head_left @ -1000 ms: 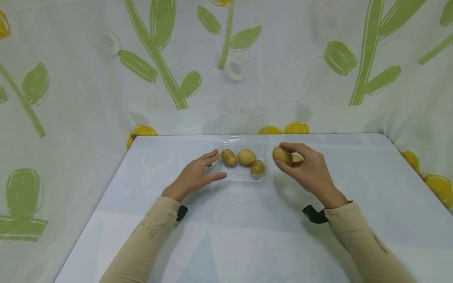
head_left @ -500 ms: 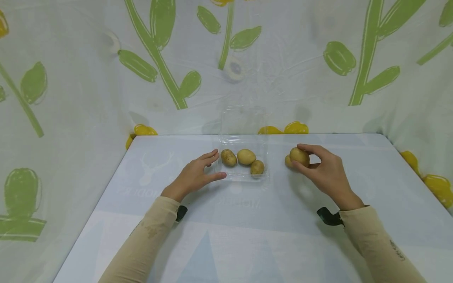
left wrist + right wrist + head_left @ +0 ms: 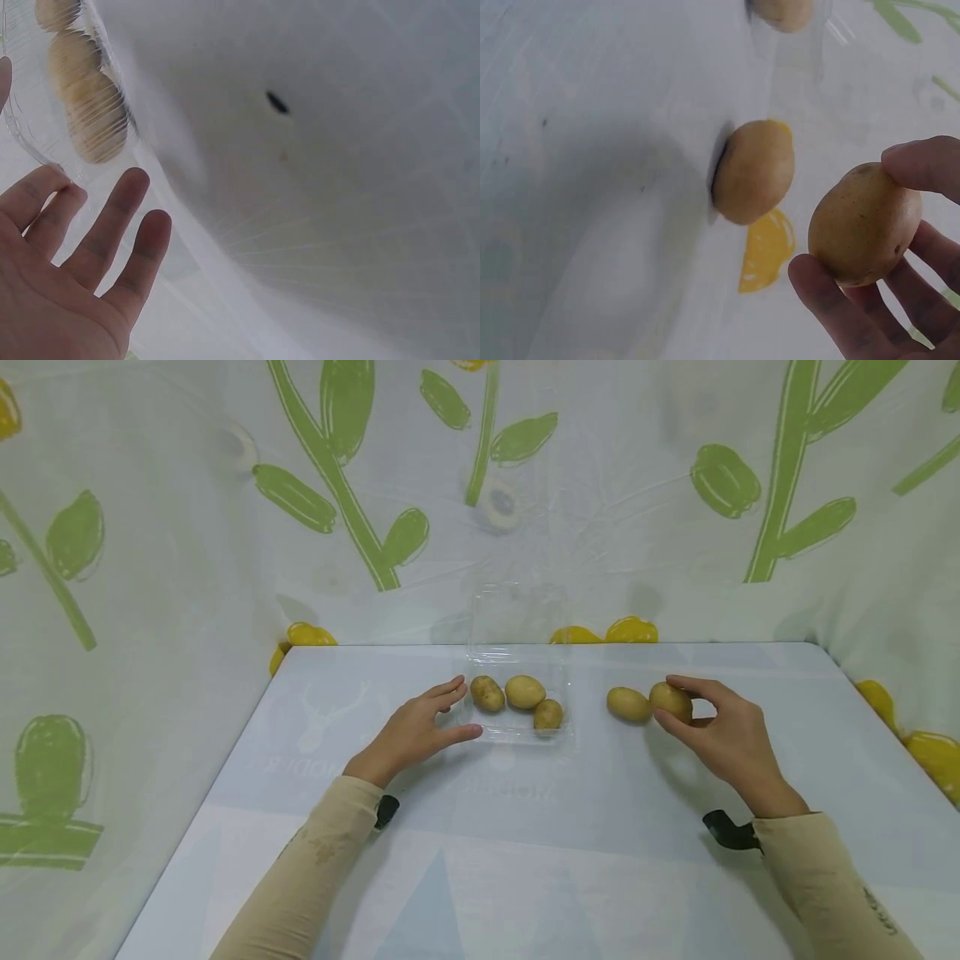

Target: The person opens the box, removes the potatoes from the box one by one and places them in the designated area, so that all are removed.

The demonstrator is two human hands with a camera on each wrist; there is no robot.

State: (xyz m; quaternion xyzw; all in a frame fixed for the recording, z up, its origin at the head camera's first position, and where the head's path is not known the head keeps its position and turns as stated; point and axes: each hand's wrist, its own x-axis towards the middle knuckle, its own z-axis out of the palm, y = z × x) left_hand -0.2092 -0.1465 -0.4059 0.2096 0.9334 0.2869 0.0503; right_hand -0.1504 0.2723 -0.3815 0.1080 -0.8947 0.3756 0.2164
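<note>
Holding potato [image 3: 671, 701] in right hand [image 3: 731, 743] | left hand [image 3: 411, 735] touching tray [image 3: 517, 735]

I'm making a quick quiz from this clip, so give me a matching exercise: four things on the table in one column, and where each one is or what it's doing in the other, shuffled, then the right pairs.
Things:
1. left hand
2. right hand
3. clear plastic tray
4. loose potato

States:
A. lies bare on the table, beside the held potato
B. holds three potatoes
C. fingers straight, resting at the tray's left edge
D. pinches a potato in its fingertips

Pairs: 1-C, 2-D, 3-B, 4-A
</note>
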